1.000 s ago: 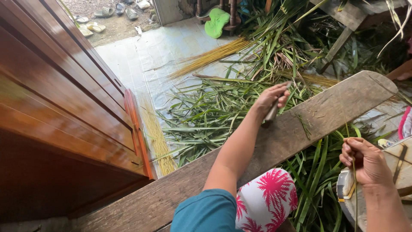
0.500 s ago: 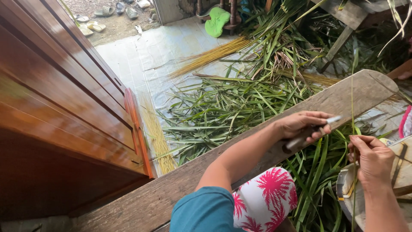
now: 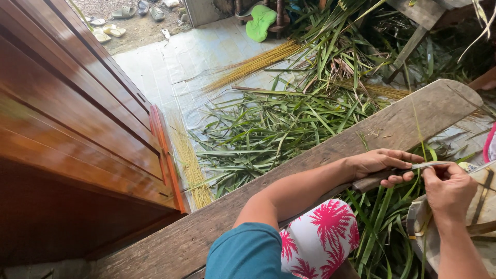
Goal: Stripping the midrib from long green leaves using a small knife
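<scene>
Two hands meet off the near right edge of the plank bench (image 3: 289,170). Our left hand (image 3: 385,164) has its fingers clenched on a knife (image 3: 398,174), dark handle in the fist, blade toward the right hand (image 3: 448,187). Right fingers pinch a thin green leaf strip (image 3: 417,135) just at the blade. Cut green leaves (image 3: 268,129) lie on the floor beyond the bench's far edge.

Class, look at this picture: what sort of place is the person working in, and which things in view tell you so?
Probably a home porch or doorway used as a craft work spot. Green leaf strips litter the tiled floor, bundles of yellow stalks lie sorted, and sandals sit outside beside a wooden door.
</scene>
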